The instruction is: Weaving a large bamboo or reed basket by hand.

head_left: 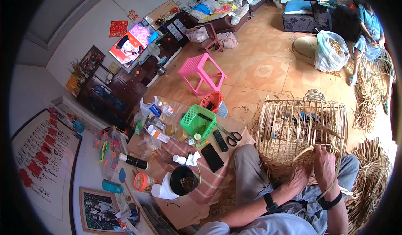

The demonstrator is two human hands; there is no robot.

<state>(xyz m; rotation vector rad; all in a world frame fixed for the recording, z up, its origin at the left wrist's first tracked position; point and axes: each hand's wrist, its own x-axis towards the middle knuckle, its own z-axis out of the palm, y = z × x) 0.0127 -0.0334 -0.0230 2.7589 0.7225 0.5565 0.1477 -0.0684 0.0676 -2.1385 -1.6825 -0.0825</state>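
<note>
A half-woven straw basket (289, 149) stands against my knees, its lower wall tightly woven and its upright ribs open above. At its near side my left hand (300, 177) is closed against the weave, fingertips partly hidden. Just to the right, my right hand (324, 163) pinches a pale straw strand (304, 151) that curves out over the woven wall. Long strands hang beside the right hand. A braided loop (314, 96) sits at the basket's far rim. Something blue and dark shows inside, between the ribs.
Straw bundles (368, 180) lie at my right. On the table at left are scissors (233, 138), a remote (220, 140), a phone (212, 158), a green basket (198, 121) and a black bowl (183, 180). Beyond stand a pink stool (202, 69) and a seated person (370, 27).
</note>
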